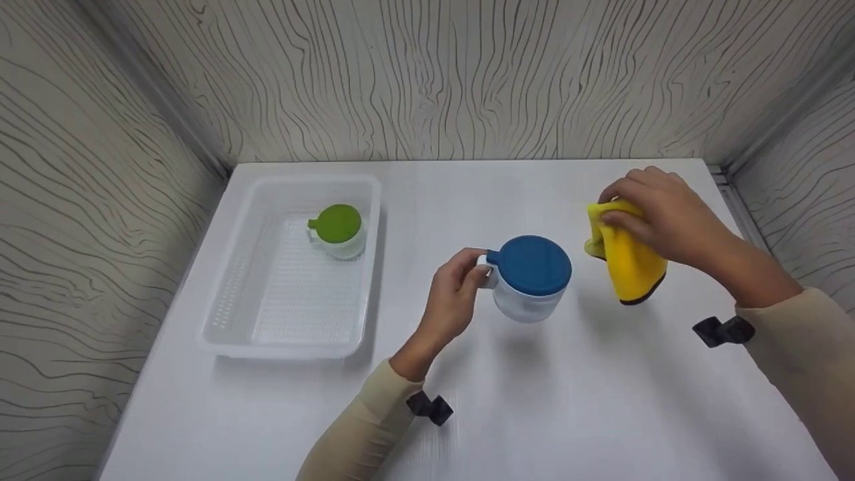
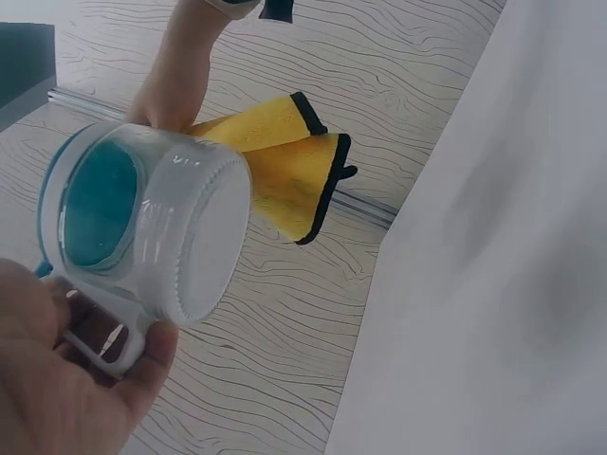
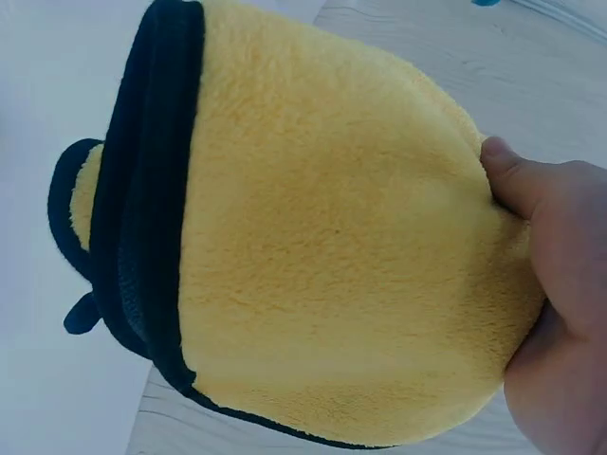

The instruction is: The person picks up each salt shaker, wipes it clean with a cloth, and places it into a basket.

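My left hand [image 1: 454, 294] grips the white handle of a clear jar [image 1: 528, 304] with a blue lid [image 1: 534, 265], held upright above the table. In the left wrist view, the fingers of that hand [image 2: 76, 379] curl round the handle of the jar [image 2: 180, 227]. To the right of the jar, my right hand [image 1: 674, 217] pinches a folded yellow cloth [image 1: 631, 264] with dark edging, which hangs down above the table. The cloth [image 3: 332, 227] fills most of the right wrist view, with the thumb of the right hand [image 3: 569, 256] pressed against it. Cloth and jar are apart.
At the left of the white table [image 1: 427, 194] stands a white plastic basket [image 1: 230, 300] with perforated sides. Inside it, near its upper right corner, sits a smaller clear jar [image 1: 347, 248] with a green lid [image 1: 339, 223]. Wood-patterned panels [image 1: 427, 80] enclose the table's back and sides.
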The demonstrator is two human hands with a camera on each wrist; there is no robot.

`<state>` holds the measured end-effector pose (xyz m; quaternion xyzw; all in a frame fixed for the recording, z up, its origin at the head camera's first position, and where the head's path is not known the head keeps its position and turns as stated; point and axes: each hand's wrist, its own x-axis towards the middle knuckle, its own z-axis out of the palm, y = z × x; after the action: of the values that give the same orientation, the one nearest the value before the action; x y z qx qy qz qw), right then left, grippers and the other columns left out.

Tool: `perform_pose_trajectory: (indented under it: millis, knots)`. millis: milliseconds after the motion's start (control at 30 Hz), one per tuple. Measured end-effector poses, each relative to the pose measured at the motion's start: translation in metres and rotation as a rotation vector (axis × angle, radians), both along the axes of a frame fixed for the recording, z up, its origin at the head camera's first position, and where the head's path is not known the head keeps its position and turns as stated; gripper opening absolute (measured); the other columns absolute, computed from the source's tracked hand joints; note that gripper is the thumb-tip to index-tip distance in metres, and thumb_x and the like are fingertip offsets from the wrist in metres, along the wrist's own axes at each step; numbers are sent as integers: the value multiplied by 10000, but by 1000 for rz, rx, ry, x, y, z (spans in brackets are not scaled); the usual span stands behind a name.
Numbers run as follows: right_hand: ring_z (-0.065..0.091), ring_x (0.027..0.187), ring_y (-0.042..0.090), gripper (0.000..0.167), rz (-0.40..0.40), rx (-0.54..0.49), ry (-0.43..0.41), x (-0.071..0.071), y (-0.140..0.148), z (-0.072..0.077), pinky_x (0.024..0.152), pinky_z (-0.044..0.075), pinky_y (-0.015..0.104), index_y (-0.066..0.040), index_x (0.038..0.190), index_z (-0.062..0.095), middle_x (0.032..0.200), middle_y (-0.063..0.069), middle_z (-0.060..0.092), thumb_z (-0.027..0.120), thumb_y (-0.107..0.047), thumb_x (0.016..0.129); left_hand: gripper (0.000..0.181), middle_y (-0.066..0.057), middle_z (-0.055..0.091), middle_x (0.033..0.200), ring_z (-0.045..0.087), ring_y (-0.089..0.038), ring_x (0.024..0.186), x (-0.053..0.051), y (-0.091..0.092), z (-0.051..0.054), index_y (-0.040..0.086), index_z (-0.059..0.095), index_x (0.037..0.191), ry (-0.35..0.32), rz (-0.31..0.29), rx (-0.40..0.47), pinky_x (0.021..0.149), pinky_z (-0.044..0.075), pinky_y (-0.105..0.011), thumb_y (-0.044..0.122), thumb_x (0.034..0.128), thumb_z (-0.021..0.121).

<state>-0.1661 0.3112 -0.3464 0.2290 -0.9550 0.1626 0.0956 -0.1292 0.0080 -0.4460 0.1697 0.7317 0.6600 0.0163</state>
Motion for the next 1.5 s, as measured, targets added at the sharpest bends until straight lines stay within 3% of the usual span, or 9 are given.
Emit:
perform_pose_trajectory:
  millis: [267, 500, 733, 1033, 1167, 1300, 1500]
  knots:
    - [475, 938, 250, 186, -126, -155, -3, 14, 40, -28, 750, 377, 370, -24, 1103, 671, 1048, 135, 660, 734, -69, 934, 222, -62, 700, 1173, 677, -144, 1100, -2, -7, -3, 50, 669, 1210, 1, 19, 12, 944, 566, -284, 26, 1057, 509]
    - [442, 903, 230, 186, -218, -179, -17, 35, 72, -59, 721, 351, 261, -7, 1134, 648, 1048, 157, 636, 674, -123, 991, 226, -65, 701, 1172, 683, -152, 1079, -3, -14, -5, 51, 667, 1218, 8, 35, 3, 943, 568, -288, 31, 1060, 506]
    - [442, 927, 355, 216, -247, -179, -25, 53, 89, -101, 779, 324, 490, 41, 1194, 601, 1085, 246, 605, 589, -105, 1036, 220, -100, 701, 1156, 696, -173, 1063, -3, -20, -5, 33, 665, 1213, 12, 37, 27, 931, 577, -304, 32, 1060, 506]
    - [440, 974, 457, 346, -271, -144, -76, 74, 99, -152, 823, 318, 632, 57, 1305, 533, 1158, 302, 556, 560, -186, 1059, 224, -72, 704, 1162, 701, -162, 1053, -3, -27, -4, 45, 666, 1216, 4, 49, 25, 940, 575, -314, 55, 1069, 499]
    - [422, 1117, 537, 408, -272, -110, -135, 84, 103, -171, 883, 304, 700, 27, 1312, 534, 1263, 326, 508, 631, -240, 1020, 226, -83, 704, 1156, 702, -162, 1044, -4, -27, -5, 34, 665, 1214, 9, 54, 31, 930, 579, -312, 32, 1063, 496]
    - [323, 1274, 588, 522, -297, -64, -227, 93, 105, -196, 976, 229, 781, -17, 1413, 466, 1414, 350, 393, 665, -258, 995, 226, -82, 701, 1151, 699, -164, 1047, -3, -27, -5, 30, 666, 1212, 19, 57, 34, 930, 579, -312, 26, 1061, 498]
    - [275, 1316, 587, 613, -331, -40, -275, 99, 105, -210, 1016, 201, 802, -42, 1495, 370, 1486, 348, 311, 659, -244, 994, 221, -74, 703, 1159, 696, -166, 1051, -3, -30, -5, 40, 666, 1214, 22, 55, 20, 928, 581, -312, 44, 1065, 503]
